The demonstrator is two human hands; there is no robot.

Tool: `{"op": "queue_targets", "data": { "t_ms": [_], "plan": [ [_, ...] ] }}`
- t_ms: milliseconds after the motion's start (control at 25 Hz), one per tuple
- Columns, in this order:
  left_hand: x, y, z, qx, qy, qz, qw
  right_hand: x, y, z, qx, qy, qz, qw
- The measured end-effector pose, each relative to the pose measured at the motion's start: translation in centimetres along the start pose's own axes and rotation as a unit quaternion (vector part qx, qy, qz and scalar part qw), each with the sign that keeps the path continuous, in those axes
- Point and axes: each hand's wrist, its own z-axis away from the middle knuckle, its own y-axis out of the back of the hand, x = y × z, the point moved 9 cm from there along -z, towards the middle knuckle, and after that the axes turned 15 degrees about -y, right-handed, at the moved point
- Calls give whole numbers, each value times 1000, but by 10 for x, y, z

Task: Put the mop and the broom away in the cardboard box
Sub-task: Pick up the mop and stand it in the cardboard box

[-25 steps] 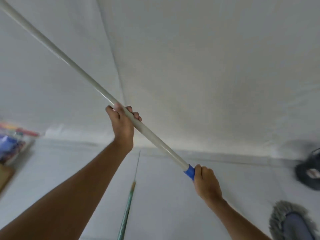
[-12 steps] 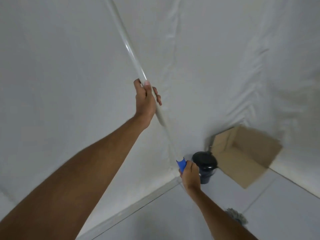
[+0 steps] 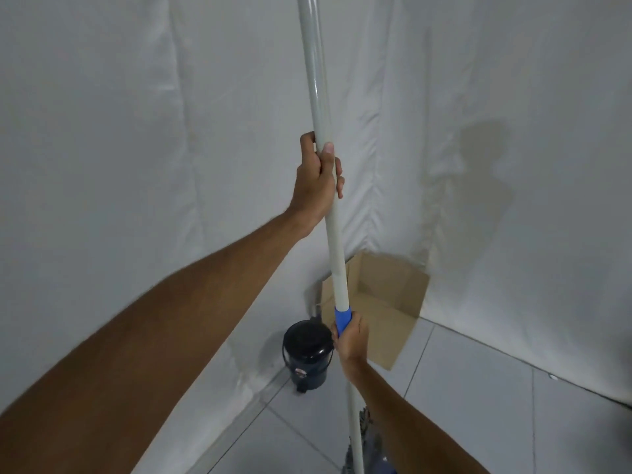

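Observation:
I hold the mop upright by its pale grey handle point(image 3: 316, 83), which runs from the top edge down to the bottom edge. My left hand point(image 3: 316, 176) grips the pole high up. My right hand point(image 3: 350, 336) grips it lower, at the blue collar point(image 3: 342, 316). The grey mop head point(image 3: 371, 449) shows partly at the bottom, behind my right forearm. The open cardboard box point(image 3: 383, 302) lies on its side in the corner, just beyond the pole. The broom is out of view.
A small black pedal bin point(image 3: 307, 354) stands on the floor left of the box, against the white draped wall point(image 3: 136, 131). White floor tiles point(image 3: 478, 388) stretch to the right in front of the box.
The view has swung right toward the corner. The mop handle has gone from slanted to nearly upright, and the box and bin now sit closer and more central. Both hands keep their grip.

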Motion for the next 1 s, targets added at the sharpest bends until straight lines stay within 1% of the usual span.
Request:
{"op": "queue_targets", "data": {
  "t_ms": [120, 200, 440, 680, 880, 960, 1000],
  "plan": [
    [-60, -44, -42, -30, -9, 38, 999, 4, -1, -80, -12, -50, -95, 994],
    [-96, -70, -65, -44, -13, 50, 998, 4, 0, -129, -20, -69, -138, 988],
    [-201, -147, -126, -81, -20, 69, 994, 2, 4, -272, -67, -111, -171, 977],
    [-327, -222, -176, -79, -21, 46, 996, 3, 8, -426, -132, -98, -157, 974],
    [-424, -266, -232, -52, -8, -3, 999, -4, 7, -555, -207, -87, -101, 969],
    [-461, -279, -252, -40, -8, -17, 999, -16, 4, -602, -235, -71, -65, 967],
    [-485, -283, -260, -28, 1, -25, 999, -16, -1, -628, -251, -79, -45, 964]
  ]
}}
